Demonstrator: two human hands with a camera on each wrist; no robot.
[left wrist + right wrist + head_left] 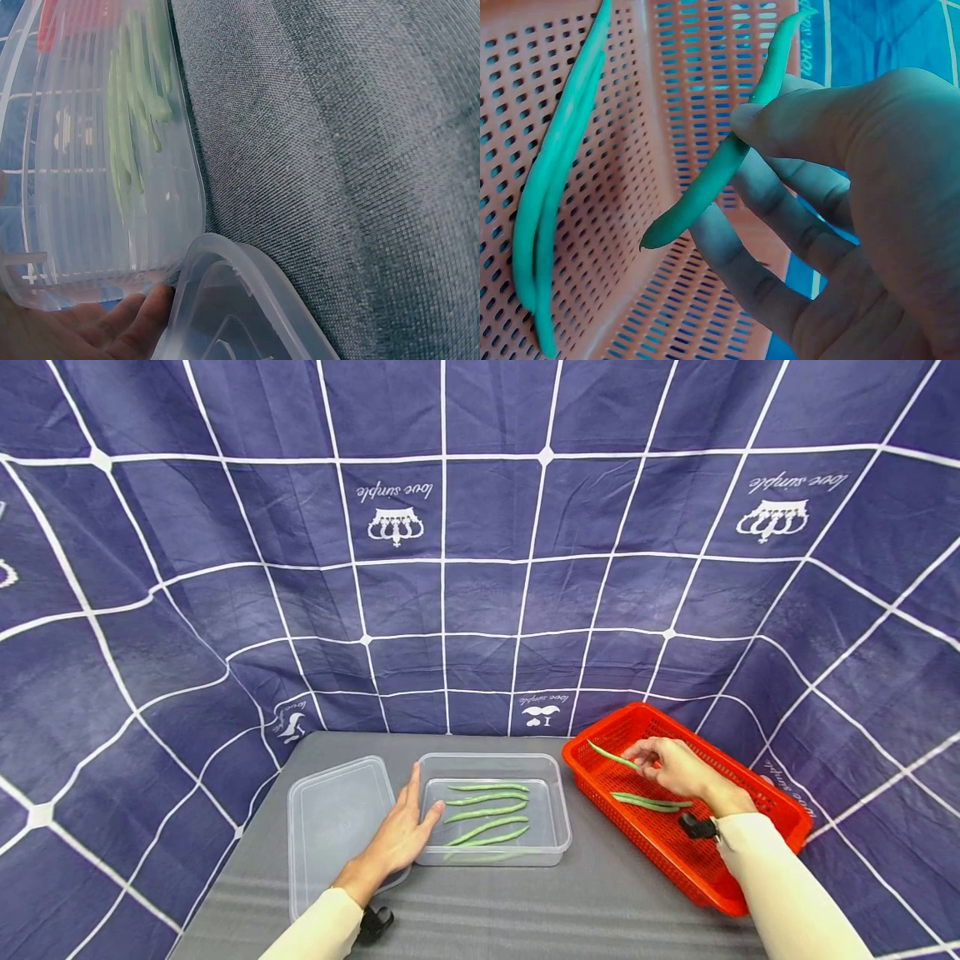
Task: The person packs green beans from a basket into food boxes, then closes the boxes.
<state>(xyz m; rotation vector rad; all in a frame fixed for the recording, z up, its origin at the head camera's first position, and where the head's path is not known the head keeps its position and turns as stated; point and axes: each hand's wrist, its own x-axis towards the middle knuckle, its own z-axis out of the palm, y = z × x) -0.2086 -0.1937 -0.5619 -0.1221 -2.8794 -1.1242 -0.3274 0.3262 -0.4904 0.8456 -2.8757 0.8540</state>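
Several green beans (487, 814) lie roughly side by side in a clear plastic container (564, 843) at the middle of the table. My left hand (405, 831) rests against the container's left side with its fingers extended; in the left wrist view the fingers (142, 319) touch the end wall. Over the red basket (660, 852) on the right, my right hand (675, 768) pinches a single green bean (705, 180) between thumb and fingers. Below that hand, a few more green beans (555, 187) lie together on the basket's perforated floor.
A translucent lid (337, 827) lies flat on the grey tablecloth (525, 918), left of the container and partly under my left hand and forearm. Dark blue curtain with white lines (480, 602) encloses the table at the back and sides.
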